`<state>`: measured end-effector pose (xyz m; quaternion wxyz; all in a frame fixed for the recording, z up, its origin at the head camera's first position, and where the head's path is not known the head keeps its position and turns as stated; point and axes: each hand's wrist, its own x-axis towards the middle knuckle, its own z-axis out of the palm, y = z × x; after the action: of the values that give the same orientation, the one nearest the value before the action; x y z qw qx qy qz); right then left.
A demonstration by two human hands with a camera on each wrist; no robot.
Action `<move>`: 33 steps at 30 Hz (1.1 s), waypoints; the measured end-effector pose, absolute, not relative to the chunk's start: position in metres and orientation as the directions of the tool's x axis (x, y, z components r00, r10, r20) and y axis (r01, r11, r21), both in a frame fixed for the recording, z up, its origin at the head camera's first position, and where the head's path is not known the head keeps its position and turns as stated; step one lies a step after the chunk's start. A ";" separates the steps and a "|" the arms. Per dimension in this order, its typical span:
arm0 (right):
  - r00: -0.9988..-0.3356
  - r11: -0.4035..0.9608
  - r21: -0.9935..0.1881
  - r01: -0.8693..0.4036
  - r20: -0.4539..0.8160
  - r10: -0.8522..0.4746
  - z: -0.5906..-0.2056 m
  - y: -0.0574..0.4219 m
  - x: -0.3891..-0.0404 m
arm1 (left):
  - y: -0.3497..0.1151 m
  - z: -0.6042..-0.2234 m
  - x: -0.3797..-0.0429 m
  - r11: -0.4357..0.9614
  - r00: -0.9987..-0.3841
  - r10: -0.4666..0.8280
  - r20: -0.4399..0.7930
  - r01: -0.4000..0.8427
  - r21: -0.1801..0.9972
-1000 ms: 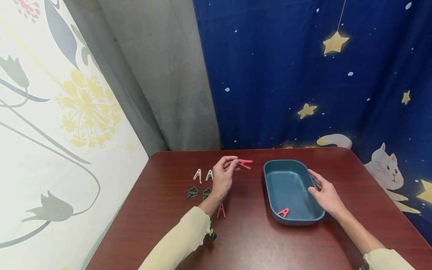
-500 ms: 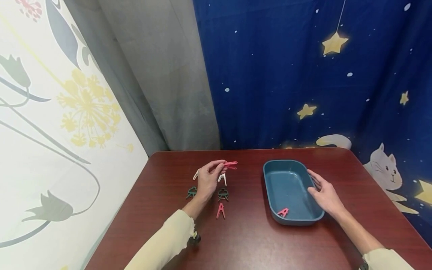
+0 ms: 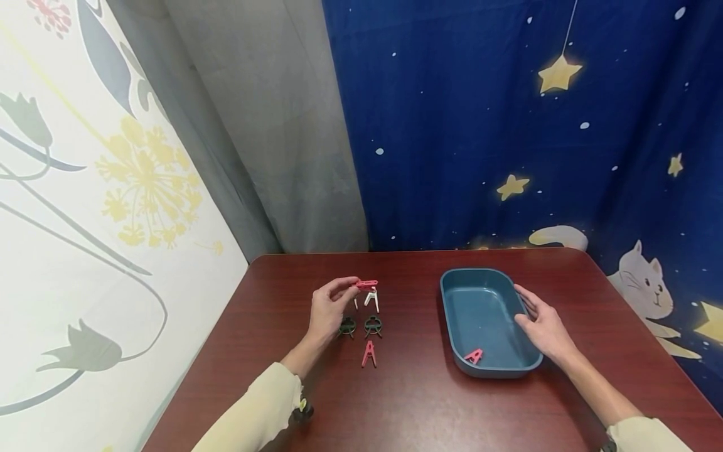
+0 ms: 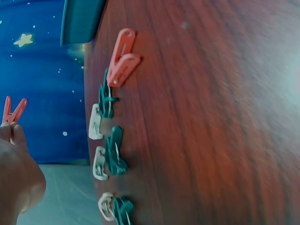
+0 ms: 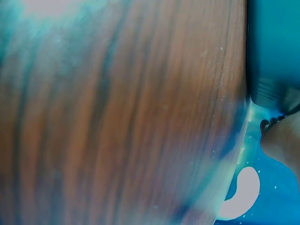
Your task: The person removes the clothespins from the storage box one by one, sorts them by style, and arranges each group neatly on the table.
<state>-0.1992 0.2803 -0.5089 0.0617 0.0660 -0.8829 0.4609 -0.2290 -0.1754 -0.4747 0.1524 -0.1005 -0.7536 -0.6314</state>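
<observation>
Between thumb and fingertips my left hand [image 3: 329,311] pinches a pink clothespin [image 3: 367,284], held over the left part of the table. The left wrist view shows its two legs spread in a V. Below that hand lie white clothespins [image 3: 371,300], green clothespins [image 3: 373,325] and another pink clothespin [image 3: 369,353]; the hand hides some of them in the head view. My right hand [image 3: 546,323] grips the right rim of a blue-green plastic tub [image 3: 486,314], thumb at the inner edge. Inside the tub's near left corner is a pink clothespin [image 3: 474,356].
The reddish-brown table [image 3: 418,402] has its far edge against a blue star-patterned curtain [image 3: 452,125] and a grey curtain [image 3: 271,125]. A white floral panel [image 3: 85,251] stands along the left side.
My left hand has moved left and slightly nearer with the pink clothespin, uncovering a green and a white clothespin on the right of the group. My right hand and the tub stay put.
</observation>
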 end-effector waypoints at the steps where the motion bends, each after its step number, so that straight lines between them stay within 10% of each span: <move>1: -0.984 0.568 -0.805 -0.174 0.170 -0.060 -0.509 0.281 -0.199 | -0.178 -0.475 -0.228 0.194 -0.933 -0.039 0.358 0.344 0.919; 33: -0.980 0.570 -0.800 -0.188 0.189 -0.059 -0.510 0.282 -0.198 | -0.218 -0.506 -0.197 0.256 -0.977 0.090 0.193 0.210 0.944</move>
<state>-0.1982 0.2821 -0.5103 0.0706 0.0700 -0.8832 0.4584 -0.1975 -0.2181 -0.5061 0.0498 -0.0945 -0.7908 -0.6027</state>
